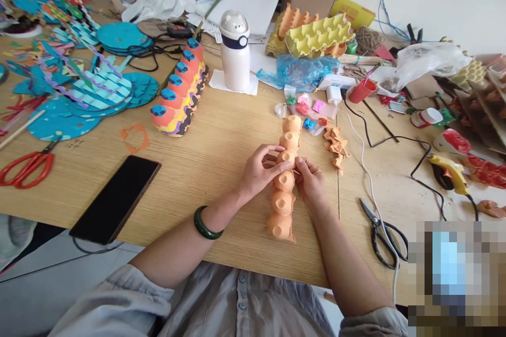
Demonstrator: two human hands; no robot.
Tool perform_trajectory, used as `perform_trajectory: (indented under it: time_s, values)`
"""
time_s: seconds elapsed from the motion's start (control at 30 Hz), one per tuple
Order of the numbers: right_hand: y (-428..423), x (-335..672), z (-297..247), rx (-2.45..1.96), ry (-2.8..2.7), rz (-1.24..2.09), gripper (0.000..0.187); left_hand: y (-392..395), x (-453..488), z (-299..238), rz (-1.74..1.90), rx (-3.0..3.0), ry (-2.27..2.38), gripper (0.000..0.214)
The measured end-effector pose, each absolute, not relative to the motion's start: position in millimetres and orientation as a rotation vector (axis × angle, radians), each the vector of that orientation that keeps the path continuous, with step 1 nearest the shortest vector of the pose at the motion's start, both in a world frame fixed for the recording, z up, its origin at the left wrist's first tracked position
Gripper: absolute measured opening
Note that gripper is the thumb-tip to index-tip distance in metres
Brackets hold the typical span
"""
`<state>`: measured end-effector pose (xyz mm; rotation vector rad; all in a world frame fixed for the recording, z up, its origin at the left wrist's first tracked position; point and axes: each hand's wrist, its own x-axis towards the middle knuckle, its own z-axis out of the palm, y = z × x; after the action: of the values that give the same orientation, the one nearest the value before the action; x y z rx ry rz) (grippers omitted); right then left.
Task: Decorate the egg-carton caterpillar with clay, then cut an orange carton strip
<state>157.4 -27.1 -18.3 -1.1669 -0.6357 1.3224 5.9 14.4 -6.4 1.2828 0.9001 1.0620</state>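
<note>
An orange egg-carton strip of several cups lies lengthwise on the wooden table in front of me. My left hand, with a green bangle on its wrist, pinches the strip's middle cup from the left. My right hand grips the same cup from the right, fingers curled against it. An orange zigzag paper strip lies just right of the carton strip. A finished painted carton caterpillar with blue tops sits further left.
A black phone lies at the near left, red scissors at the far left, black scissors and a yellow glue gun at the right. A white bottle, yellow egg trays and blue paper cut-outs crowd the back.
</note>
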Motion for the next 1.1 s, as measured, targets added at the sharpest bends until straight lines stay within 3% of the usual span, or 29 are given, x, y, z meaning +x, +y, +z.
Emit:
perform_trajectory:
  time_s: [0.4, 0.73, 1.1]
  values:
    - [-27.6, 157.7, -18.4, -1.181, -0.68, 1.329, 0.031, 13.2, 6.2, -8.5, 1.14, 1.425, 0.929, 0.032]
    - [-27.3, 158.1, -22.9, -1.312, -0.74, 1.155, 0.044, 9.9, 6.7, -5.0, 1.168, 1.552, 0.917, 0.022]
    - [-27.4, 153.1, -17.7, -1.239, -0.691, 1.175, 0.042, 8.5, 5.0, -1.3, 1.16, 1.541, 0.914, 0.023]
